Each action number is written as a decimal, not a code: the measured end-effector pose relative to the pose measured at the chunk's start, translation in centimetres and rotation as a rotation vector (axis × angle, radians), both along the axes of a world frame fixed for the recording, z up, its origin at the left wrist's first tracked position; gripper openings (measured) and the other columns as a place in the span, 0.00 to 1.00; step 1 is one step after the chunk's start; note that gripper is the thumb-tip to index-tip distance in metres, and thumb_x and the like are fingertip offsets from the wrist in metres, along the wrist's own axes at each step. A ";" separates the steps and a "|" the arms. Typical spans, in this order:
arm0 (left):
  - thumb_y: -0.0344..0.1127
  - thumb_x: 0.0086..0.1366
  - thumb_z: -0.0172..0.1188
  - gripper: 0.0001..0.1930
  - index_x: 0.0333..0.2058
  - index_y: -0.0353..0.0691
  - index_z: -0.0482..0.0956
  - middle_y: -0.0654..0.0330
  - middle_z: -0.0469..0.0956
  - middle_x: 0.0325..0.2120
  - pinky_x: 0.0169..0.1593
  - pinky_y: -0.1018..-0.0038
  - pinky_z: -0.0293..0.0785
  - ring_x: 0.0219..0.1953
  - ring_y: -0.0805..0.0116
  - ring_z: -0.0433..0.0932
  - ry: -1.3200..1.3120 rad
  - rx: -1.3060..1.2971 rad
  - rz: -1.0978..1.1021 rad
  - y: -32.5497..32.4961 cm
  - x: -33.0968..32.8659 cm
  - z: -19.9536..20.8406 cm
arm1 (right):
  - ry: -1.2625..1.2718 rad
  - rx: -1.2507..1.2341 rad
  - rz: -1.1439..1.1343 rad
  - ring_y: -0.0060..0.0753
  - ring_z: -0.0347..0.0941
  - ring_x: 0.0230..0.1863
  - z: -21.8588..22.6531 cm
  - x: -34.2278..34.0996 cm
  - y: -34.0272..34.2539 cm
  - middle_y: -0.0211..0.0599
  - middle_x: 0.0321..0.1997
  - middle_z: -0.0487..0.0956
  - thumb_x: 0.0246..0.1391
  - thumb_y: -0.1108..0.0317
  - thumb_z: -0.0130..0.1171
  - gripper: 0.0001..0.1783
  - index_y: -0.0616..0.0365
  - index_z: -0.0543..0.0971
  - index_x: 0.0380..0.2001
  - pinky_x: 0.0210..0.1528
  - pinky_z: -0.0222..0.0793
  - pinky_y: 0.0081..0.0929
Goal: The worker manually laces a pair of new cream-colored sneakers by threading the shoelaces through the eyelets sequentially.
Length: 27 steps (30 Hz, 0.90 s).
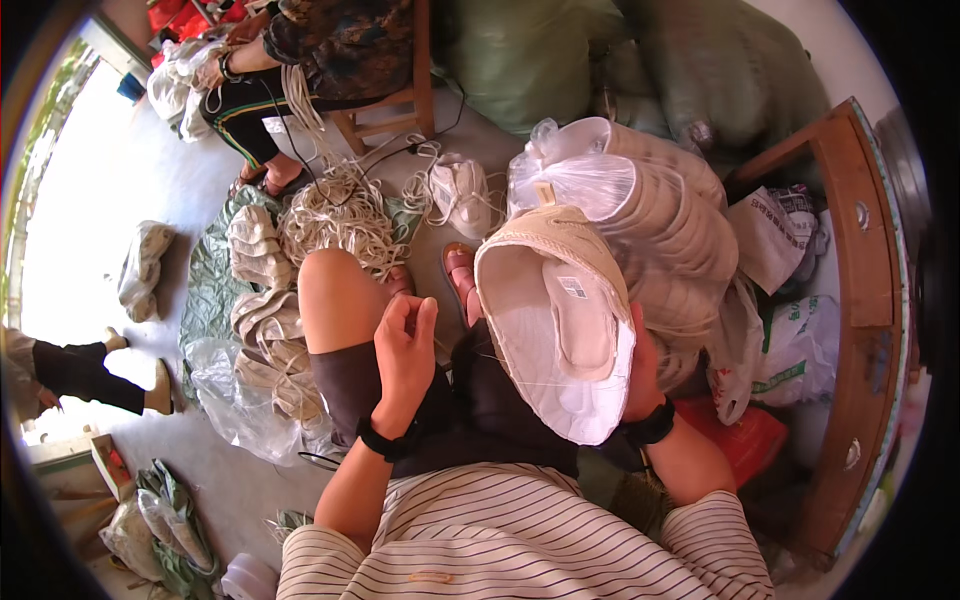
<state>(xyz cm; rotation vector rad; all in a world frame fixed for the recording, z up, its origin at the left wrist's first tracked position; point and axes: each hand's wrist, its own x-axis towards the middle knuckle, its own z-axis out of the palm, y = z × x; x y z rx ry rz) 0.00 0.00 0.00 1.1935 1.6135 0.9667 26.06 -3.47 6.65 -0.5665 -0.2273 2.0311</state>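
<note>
In the head view, reading the clock from the middle, your right hand [645, 365] sits toward four o'clock, gripping the right edge of a cream fabric shoe upper [510, 265]; its hidden fingers pass behind it. That upper is just off centre at three o'clock, tilted with its white lining toward you and its pull tab up at one o'clock. A pale thread [560, 383] crosses the lining. Your left hand [405, 350], at eight o'clock, is well apart from the right, thumb and fingertips pinched together; you cannot tell whether anything is between them. Beyond the upper, at two o'clock, lies a plastic-wrapped bundle of nested cream uppers [685, 235]. At ten o'clock is a tangled heap of cream laces [335, 215], with stacked shoe uppers [262, 245] near it on green sheeting [207, 290]. A co-worker [330, 50] sits on a wooden chair [423, 70] at eleven o'clock, near green sacks [530, 70] at one o'clock. A wooden cabinet [870, 300] stands at three o'clock.
</note>
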 end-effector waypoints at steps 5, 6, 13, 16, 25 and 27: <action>0.27 0.57 0.64 0.06 0.35 0.38 0.80 0.60 0.73 0.27 0.31 0.71 0.67 0.26 0.65 0.70 0.167 0.522 -0.090 -0.4 3.3 7.0 | 0.032 0.005 -0.002 0.42 0.64 0.66 -0.6 -0.1 -0.2 0.41 0.67 0.66 0.64 0.36 0.37 0.40 0.55 0.61 0.67 0.69 0.56 0.43; 0.26 0.53 0.67 0.10 0.35 0.39 0.81 0.60 0.73 0.28 0.33 0.69 0.68 0.28 0.62 0.70 0.255 0.629 -0.154 -0.2 3.6 7.3 | 0.029 0.006 0.001 0.42 0.64 0.66 -0.4 -0.3 -0.3 0.41 0.67 0.66 0.64 0.36 0.37 0.40 0.55 0.61 0.67 0.69 0.56 0.43; 0.29 0.51 0.68 0.09 0.33 0.41 0.83 0.60 0.73 0.26 0.38 0.66 0.70 0.31 0.58 0.71 0.444 0.645 -0.286 1.0 6.3 7.8 | -0.017 0.092 0.067 0.38 0.62 0.67 -0.4 -0.5 -0.6 0.40 0.69 0.63 0.66 0.40 0.39 0.37 0.56 0.57 0.68 0.69 0.56 0.40; 0.28 0.52 0.67 0.08 0.33 0.41 0.83 0.60 0.74 0.27 0.38 0.65 0.70 0.33 0.58 0.72 0.436 0.630 -0.281 1.3 6.6 7.0 | -0.045 0.092 0.076 0.38 0.62 0.67 -0.4 -0.5 -0.4 0.40 0.69 0.63 0.67 0.41 0.39 0.37 0.56 0.57 0.68 0.69 0.56 0.40; 0.28 0.57 0.62 0.05 0.32 0.38 0.76 0.56 0.72 0.29 0.40 0.63 0.68 0.34 0.54 0.72 0.443 0.656 -0.294 1.8 7.3 6.5 | -0.067 0.077 0.066 0.37 0.62 0.67 -0.5 -0.4 -0.3 0.40 0.68 0.63 0.67 0.41 0.38 0.37 0.56 0.57 0.68 0.69 0.56 0.40; 0.26 0.58 0.59 0.05 0.33 0.36 0.73 0.54 0.71 0.29 0.39 0.63 0.68 0.33 0.53 0.71 0.378 0.630 -0.287 1.8 7.1 6.6 | -0.066 0.080 0.063 0.37 0.62 0.67 -0.4 -0.4 -0.3 0.40 0.69 0.63 0.67 0.41 0.38 0.37 0.56 0.57 0.68 0.69 0.57 0.40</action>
